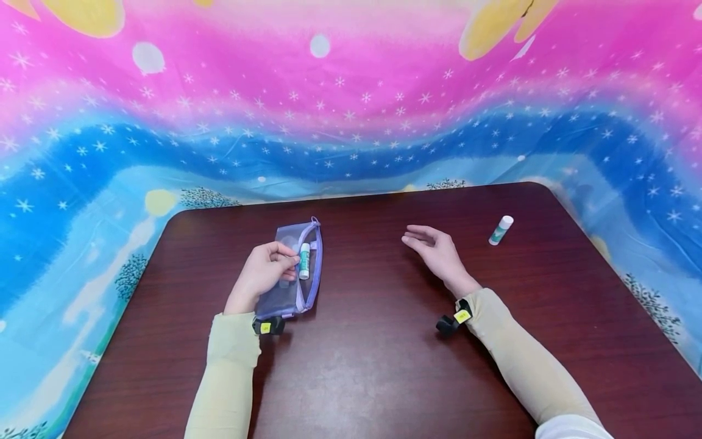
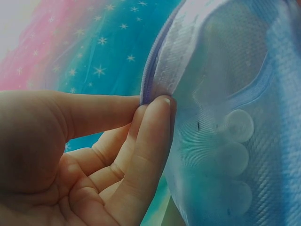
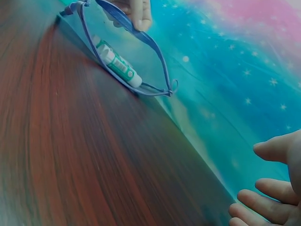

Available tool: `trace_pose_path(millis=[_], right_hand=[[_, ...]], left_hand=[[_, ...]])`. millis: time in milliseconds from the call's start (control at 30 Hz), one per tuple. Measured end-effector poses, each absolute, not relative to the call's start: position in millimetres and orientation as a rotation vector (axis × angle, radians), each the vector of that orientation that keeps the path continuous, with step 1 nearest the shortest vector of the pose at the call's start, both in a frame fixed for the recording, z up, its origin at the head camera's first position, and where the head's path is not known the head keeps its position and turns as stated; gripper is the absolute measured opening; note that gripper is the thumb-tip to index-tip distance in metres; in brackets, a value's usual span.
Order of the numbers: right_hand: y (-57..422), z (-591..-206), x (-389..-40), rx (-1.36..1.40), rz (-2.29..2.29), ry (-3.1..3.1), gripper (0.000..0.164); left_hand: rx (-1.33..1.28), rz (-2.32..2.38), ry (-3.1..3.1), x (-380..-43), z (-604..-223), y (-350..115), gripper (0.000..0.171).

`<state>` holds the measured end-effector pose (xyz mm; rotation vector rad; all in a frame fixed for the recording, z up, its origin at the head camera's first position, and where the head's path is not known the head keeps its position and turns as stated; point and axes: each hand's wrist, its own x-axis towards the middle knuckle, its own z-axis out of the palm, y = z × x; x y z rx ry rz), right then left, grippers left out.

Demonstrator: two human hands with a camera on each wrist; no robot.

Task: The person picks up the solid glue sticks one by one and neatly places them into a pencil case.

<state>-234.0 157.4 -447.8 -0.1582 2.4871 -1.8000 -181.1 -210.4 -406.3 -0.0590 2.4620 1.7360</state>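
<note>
A purple mesh zipper pouch (image 1: 276, 300) lies on the left half of the table with its mouth held apart. My left hand (image 1: 264, 270) pinches the zipper edge (image 2: 157, 70) of the mouth between thumb and fingers. Inside the opening rests a green-and-white glue stick (image 1: 304, 262); the right wrist view shows this glue stick (image 3: 120, 68) lying against the lower edge, with another white-and-green piece partly hidden behind it. To the right, my right hand (image 1: 437, 251) hovers over the table, fingers extended, holding nothing. A second glue stick (image 1: 501, 231) stands beyond it.
The dark red-brown wooden table (image 1: 373, 366) has rounded far corners. Behind and beside it hangs a pink and blue cloth (image 1: 351, 134) with snowflake prints. Black straps with cameras sit on both wrists.
</note>
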Motion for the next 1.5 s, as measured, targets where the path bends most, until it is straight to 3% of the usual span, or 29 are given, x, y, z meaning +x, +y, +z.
trace_pose_path(millis=[367, 1500], right_hand=[[180.4, -444.2, -231.1, -0.121, -1.790, 2.524, 0.062], [229.2, -407.0, -217.1, -0.061, -1.904, 2.695, 0.060]], left_hand=[[-0.063, 1.735, 2.470, -180.4, -406.4, -209.3, 0.013], [-0.054, 1.726, 2.468, -180.6, -407.1, -209.6, 0.014]])
